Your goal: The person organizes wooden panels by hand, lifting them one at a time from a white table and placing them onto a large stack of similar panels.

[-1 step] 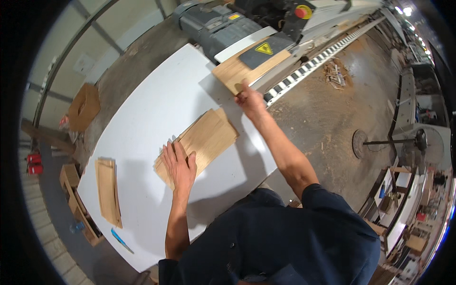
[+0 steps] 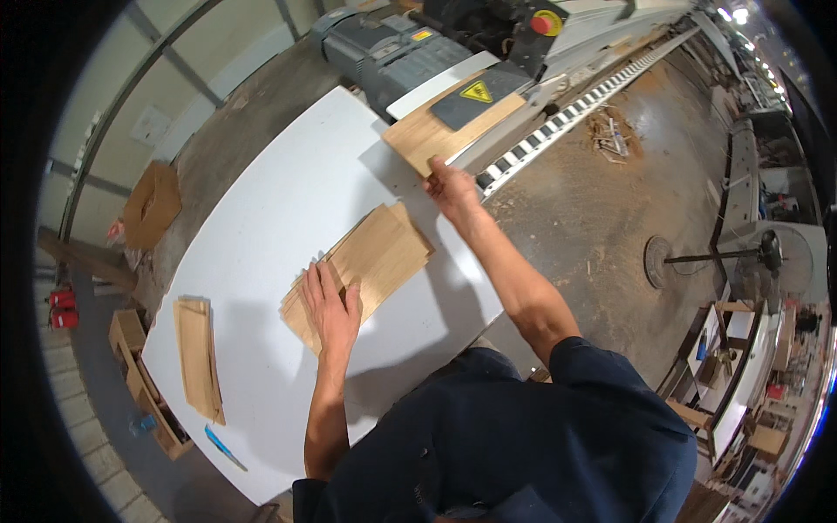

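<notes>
On the white table (image 2: 261, 218) lies a fanned stack of thin wooden boards (image 2: 375, 253). My left hand (image 2: 330, 307) rests flat on the stack's near left end, fingers spread. Up at the machine's edge, my right hand (image 2: 453, 187) pinches the near corner of a single wooden board (image 2: 418, 139) between thumb and fingers. That board's far part lies under a dark cover plate (image 2: 471, 100) with a yellow warning triangle. Further left on the table are a smaller pile of narrow wooden boards (image 2: 197, 357) and a blue utility knife (image 2: 225, 447).
Beyond the table stands a machine with a grey motor (image 2: 384, 57) and a red stop button (image 2: 546, 23). A black-and-white toothed track (image 2: 584, 105) runs away to the right. Wood scraps (image 2: 610, 138) lie on the floor near a standing fan (image 2: 772, 253). A cardboard box (image 2: 153, 205) sits at left.
The whole view has shifted very slightly. Both hands and the boards keep their places relative to the table and machine.
</notes>
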